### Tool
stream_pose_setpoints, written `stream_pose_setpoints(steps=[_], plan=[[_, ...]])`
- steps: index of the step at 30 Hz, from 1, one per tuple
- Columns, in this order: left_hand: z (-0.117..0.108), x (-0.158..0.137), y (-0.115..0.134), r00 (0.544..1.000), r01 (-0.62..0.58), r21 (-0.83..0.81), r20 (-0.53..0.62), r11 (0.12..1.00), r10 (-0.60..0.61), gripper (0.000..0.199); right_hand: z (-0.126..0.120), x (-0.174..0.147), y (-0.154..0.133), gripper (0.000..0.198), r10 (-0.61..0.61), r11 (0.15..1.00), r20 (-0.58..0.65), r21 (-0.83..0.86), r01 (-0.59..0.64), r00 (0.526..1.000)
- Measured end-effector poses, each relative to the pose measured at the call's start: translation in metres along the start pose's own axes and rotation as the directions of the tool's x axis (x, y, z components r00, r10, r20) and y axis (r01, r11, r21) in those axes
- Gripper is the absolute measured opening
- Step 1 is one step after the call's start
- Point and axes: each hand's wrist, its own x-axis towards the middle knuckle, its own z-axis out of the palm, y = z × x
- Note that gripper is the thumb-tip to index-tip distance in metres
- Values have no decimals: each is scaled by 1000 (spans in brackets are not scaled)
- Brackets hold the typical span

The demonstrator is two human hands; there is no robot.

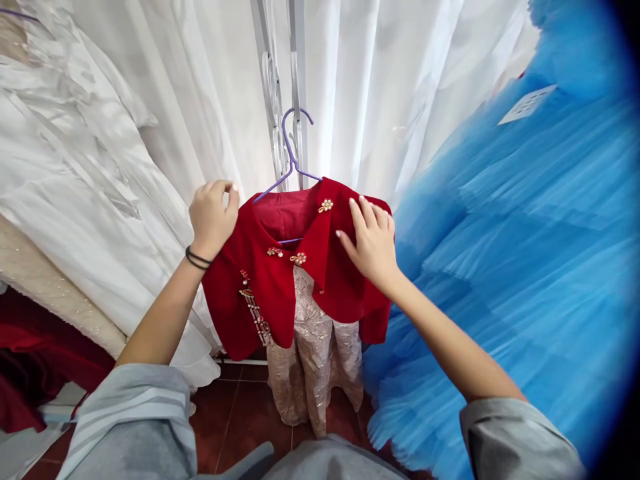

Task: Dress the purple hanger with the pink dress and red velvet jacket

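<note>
A red velvet jacket [277, 293] with jewelled flower clasps [299, 259] and a beaded tassel [256, 313] hangs on a purple hanger [291, 157]. Its front is partly open, over a shiny pinkish-beige patterned garment [315, 347]. My left hand [213, 217] is raised beside the jacket's shoulder on the left. Its fingers are curled towards the thumb, and anything between them is hidden. Against the jacket's other shoulder, my right hand [373, 243] lies with its fingers stretched out and apart.
Layered blue tulle [525, 267] fills the right side, with a white tag [527, 105] on it. White garments [90, 180] hang on the left, above dark red cloth [40, 360]. Behind are a metal rack [295, 67] and a white curtain [370, 80]. Reddish tiles [250, 413] cover the floor.
</note>
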Motion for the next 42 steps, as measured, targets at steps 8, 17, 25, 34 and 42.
stream_pose_setpoints(steps=[8,17,25,34,42], plan=[[-17,-61,30,636,-749,126,412,651,652,49,53,-84,-58,61,-3,975,-92,223,23,996],[-11,-63,44,651,-747,283,498,602,573,37,51,-62,-51,42,86,889,-102,457,-30,991],[-17,-37,59,926,-337,50,196,940,322,21,15,-69,-75,35,214,737,-264,675,22,940],[18,-34,54,969,-194,-7,155,981,193,22,35,-102,-102,54,55,699,-146,712,66,988],[27,-30,63,906,-232,51,375,971,197,26,71,-95,-118,57,-23,850,62,526,-13,998]])
